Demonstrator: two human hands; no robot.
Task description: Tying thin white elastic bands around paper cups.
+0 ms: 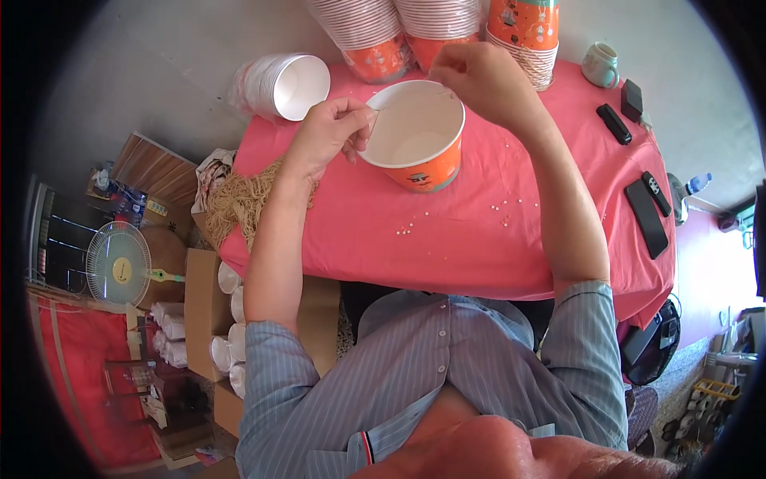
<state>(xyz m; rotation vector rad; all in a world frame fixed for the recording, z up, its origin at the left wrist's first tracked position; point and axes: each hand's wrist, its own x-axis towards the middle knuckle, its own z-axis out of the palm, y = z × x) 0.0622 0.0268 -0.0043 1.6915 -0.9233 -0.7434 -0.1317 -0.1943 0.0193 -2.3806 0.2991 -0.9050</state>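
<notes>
At the far left stands a round fan with a pale wire guard (pixel 118 263). To its right is an open brown cardboard box (pixel 203 319) containing white cups (pixel 238 339). A loose bundle of beige strings (pixel 239 199) lies over the left edge of the counter (pixel 375 259), which carries a pink cloth. A nested stack of white tubs (pixel 302 88) in clear film lies on its side at the far left corner. The left hand (pixel 329 136) is at the left rim of a round orange paper bucket with a white interior (pixel 419 132); thumb and forefinger are together in a pinch, its contents unclear. The bucket is upright near the far edge, between the hands, its mouth facing up. Two film-wrapped stacks of orange tubs (pixel 369 36) stand behind it. Small white and orange beads (pixel 406 231) are scattered nearer the person. The right hand (pixel 485 76) is at the bucket's right rim with fingers bent; whether its fingertips meet cannot be told. Farther right are a pale green mug (pixel 598 65), a black block (pixel 631 100), and a flat black rectangular device (pixel 645 219).
</notes>
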